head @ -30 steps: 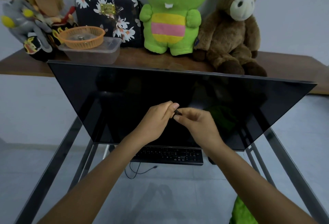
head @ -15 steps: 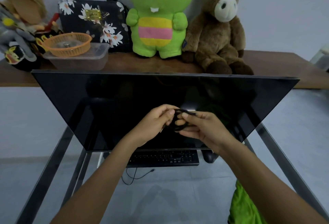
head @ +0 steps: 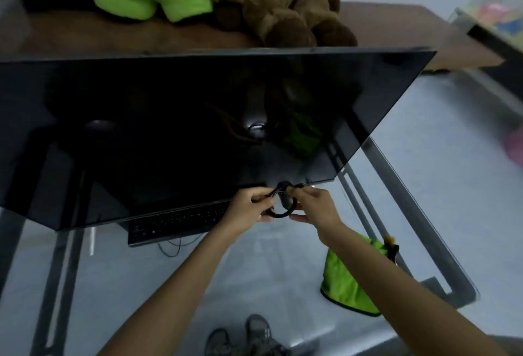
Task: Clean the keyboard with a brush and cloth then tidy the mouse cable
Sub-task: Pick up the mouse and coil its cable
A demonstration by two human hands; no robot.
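Both hands meet just right of frame center, over the dark monitor's lower edge. Left hand and right hand each pinch the coiled black mouse cable, grip tight on the loop. Keyboard sits lower left of them, green cloth at lower right.

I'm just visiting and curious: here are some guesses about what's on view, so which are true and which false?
1. Both hands hold a coiled black cable. True: the left hand and right hand grip the black cable.
2. The keyboard sits on top of the dark glass desk. False: the keyboard lies below the dark glass top.
3. A green cloth lies at the right, by the right forearm. True: green cloth.
4. The brown plush toy lies on the floor. False: the brown plush toy sits on the wooden shelf.
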